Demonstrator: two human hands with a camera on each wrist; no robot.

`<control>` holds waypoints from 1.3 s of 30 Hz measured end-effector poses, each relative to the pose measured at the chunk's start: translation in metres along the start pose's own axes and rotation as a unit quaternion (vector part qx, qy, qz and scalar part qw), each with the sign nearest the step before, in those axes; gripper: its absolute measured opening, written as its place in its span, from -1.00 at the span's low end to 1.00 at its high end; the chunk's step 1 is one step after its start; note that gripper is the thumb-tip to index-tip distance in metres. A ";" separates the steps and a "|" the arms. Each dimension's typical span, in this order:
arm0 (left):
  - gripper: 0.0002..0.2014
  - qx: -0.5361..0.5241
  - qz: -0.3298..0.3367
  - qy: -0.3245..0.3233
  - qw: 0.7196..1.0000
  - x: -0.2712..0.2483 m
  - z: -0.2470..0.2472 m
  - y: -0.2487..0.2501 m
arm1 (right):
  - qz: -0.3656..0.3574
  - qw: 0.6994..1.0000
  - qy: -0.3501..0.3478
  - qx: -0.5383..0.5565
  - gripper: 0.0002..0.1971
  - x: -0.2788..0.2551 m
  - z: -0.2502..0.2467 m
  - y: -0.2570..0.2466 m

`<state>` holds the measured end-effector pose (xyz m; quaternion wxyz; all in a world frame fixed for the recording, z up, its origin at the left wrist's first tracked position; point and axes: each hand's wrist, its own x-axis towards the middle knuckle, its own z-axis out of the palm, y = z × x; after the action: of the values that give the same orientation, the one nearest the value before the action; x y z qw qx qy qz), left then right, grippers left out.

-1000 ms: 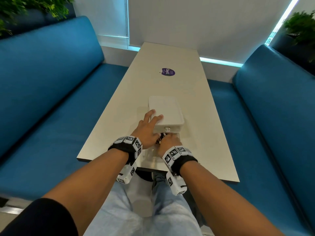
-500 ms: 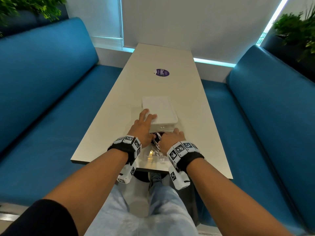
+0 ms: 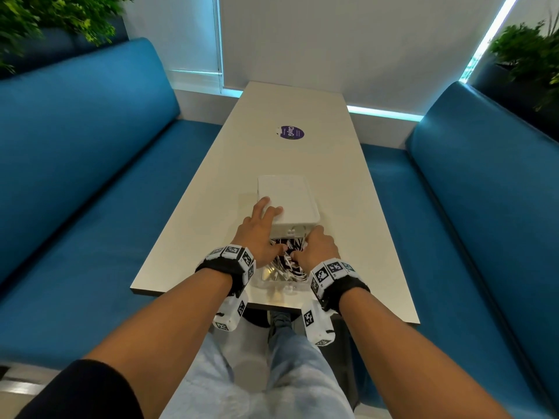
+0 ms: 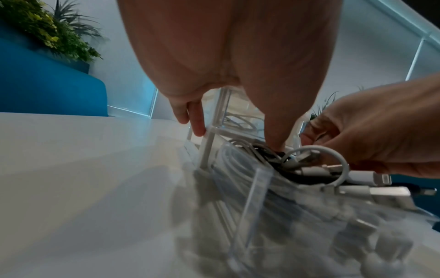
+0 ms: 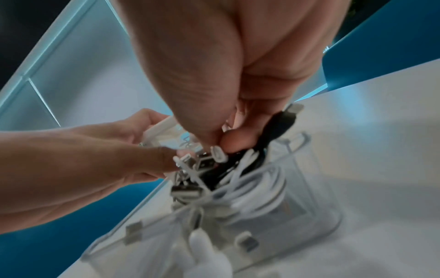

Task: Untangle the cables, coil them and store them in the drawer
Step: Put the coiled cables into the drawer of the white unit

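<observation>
A white drawer box (image 3: 290, 201) stands on the pale table (image 3: 208, 207). Its clear drawer (image 3: 281, 286) is pulled out toward me and holds a heap of white and black cables (image 3: 287, 258). My left hand (image 3: 261, 229) rests straight fingers on the box top while its thumb (image 4: 273, 139) presses down on the black cable in the drawer. My right hand (image 3: 317, 249) is curled over the drawer's right side. In the right wrist view its thumb and fingers (image 5: 226, 143) pinch a black cable (image 5: 278, 127) above the white coils (image 5: 250, 191).
A purple round sticker (image 3: 292, 133) lies farther up the table. Blue benches (image 3: 75, 176) (image 3: 484, 192) run along both sides, with plants (image 3: 45, 16) (image 3: 526, 52) behind them. The table's near edge (image 3: 272, 305) is just below my wrists.
My right hand has shifted from the drawer's middle to its right side. My left thumb has come down onto the cables. The left fingers stay on the box top.
</observation>
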<state>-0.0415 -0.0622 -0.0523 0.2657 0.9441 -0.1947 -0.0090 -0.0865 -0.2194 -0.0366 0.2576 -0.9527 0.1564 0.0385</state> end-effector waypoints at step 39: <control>-0.20 0.064 0.019 0.034 0.997 0.006 0.006 -0.004 | 0.062 0.969 -0.126 0.203 -0.61 0.029 0.000 0.041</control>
<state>-0.0352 -0.0647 -0.0592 0.2116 0.9551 -0.2035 0.0402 -0.0721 -0.2606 -0.0604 0.4606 -0.8564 0.1856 0.1415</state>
